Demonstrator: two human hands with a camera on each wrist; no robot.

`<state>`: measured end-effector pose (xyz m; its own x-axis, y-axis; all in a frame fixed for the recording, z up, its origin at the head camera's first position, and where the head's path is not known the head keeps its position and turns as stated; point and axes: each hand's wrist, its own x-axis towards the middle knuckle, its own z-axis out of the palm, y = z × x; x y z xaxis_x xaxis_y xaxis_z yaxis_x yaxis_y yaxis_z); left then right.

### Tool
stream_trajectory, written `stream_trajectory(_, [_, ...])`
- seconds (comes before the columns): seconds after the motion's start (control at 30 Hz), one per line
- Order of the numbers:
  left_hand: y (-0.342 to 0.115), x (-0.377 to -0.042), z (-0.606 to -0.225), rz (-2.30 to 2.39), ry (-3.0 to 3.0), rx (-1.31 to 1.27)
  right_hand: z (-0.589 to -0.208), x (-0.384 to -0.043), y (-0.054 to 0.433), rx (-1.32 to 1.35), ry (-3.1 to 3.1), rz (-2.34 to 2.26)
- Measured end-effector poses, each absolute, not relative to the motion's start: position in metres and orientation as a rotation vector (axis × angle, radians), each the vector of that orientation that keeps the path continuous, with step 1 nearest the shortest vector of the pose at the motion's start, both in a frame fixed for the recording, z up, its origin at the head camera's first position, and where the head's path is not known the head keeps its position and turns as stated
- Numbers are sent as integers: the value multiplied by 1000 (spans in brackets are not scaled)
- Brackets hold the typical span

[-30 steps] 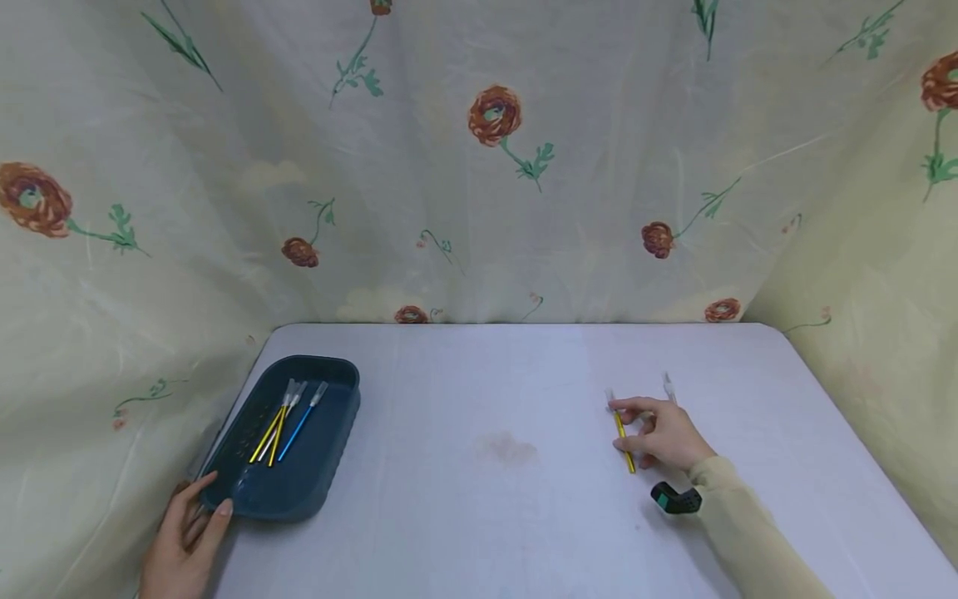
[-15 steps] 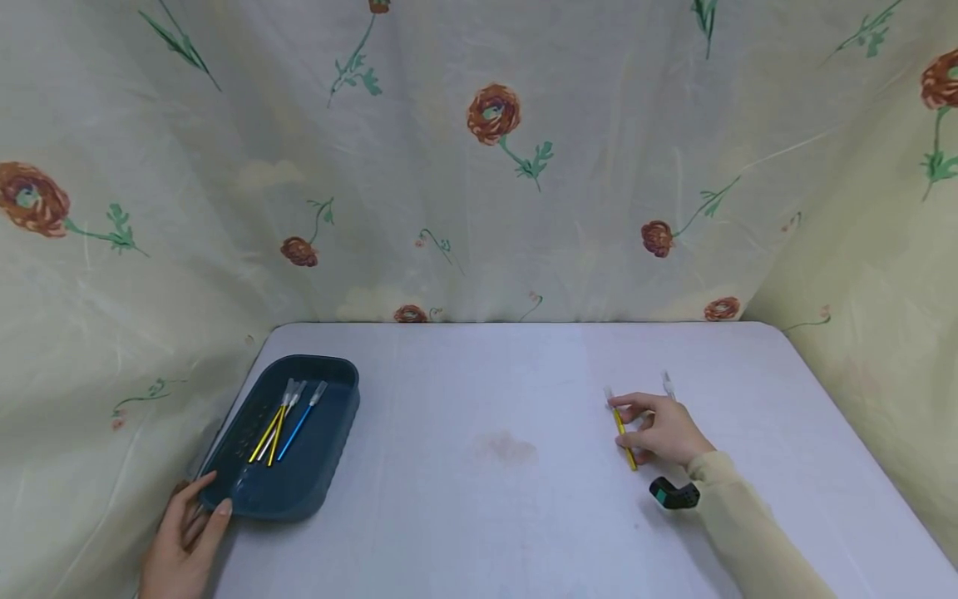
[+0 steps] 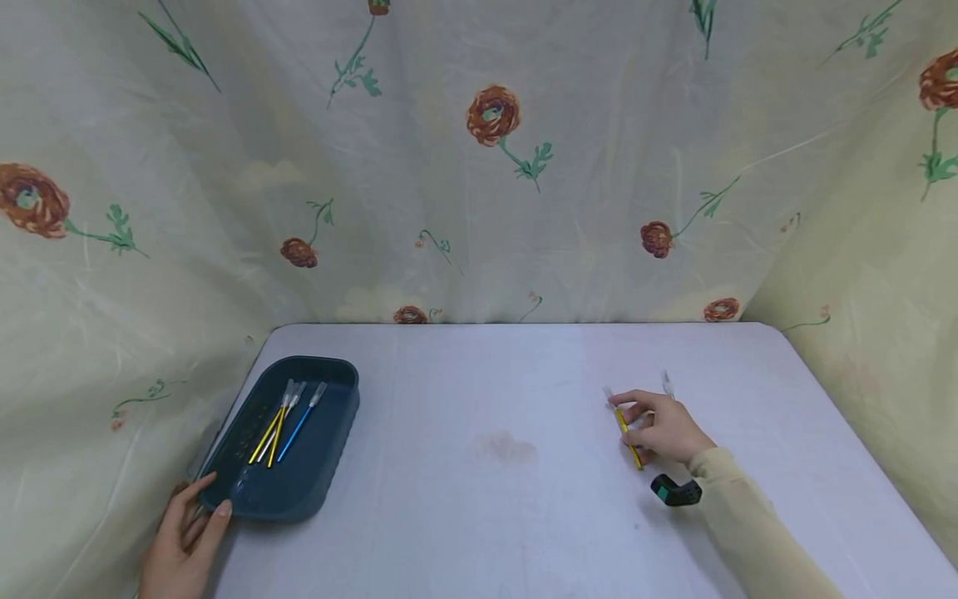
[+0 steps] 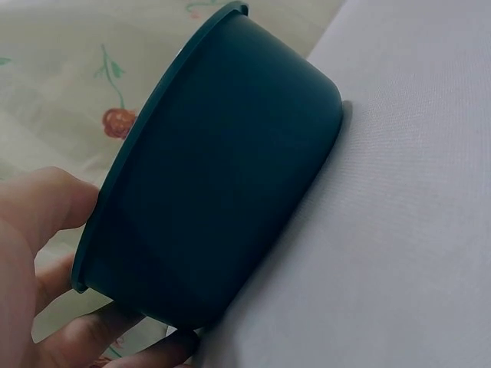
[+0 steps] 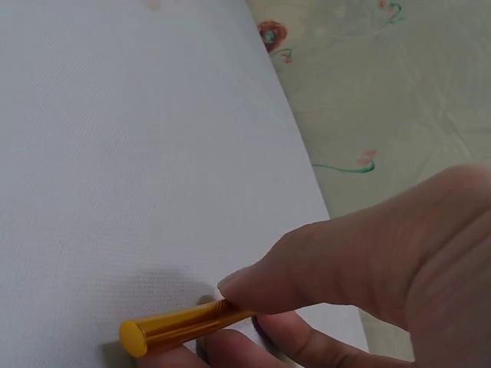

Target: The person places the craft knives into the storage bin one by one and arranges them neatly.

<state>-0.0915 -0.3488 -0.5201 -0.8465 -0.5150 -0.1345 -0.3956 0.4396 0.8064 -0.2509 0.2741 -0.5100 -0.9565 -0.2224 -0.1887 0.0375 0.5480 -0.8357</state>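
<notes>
My left hand [image 3: 183,541] grips the near left corner of a dark blue-green tray [image 3: 280,497]; in the left wrist view its thumb is at the rim and other fingers reach under the wall. Inside the tray lie several slim sticks with clear ends, gold and silver ones crossed together and a blue one [image 3: 299,433] beside them. Far to the right, my right hand [image 3: 666,428] pinches a gold stick [image 3: 622,421] with a clear end between thumb and fingers, low over the table. The right wrist view shows its round blunt end [image 5: 133,338].
Beyond the right hand another clear-ended piece [image 3: 669,385] stands out, its lower part hidden by the hand. A white cloth [image 3: 479,516] covers the table. Flowered curtains [image 3: 576,208] hang along the back and sides. A black device [image 3: 676,491] sits at the right wrist.
The gold stick's near end has swung slightly to the right as the right hand shifted a little. My left hand and the tray keep their place.
</notes>
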Motion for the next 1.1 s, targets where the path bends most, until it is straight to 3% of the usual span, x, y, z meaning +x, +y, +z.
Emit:
stream_trajectory(0.67, [-352,-92,-519,-1399,-2567,769,-502,-241,272,-161,2490,-1422])
stream_trajectory(1.1, [-352,-90,-521,-1375,-2546,791,-467,-224,250,-280,2327,-1645])
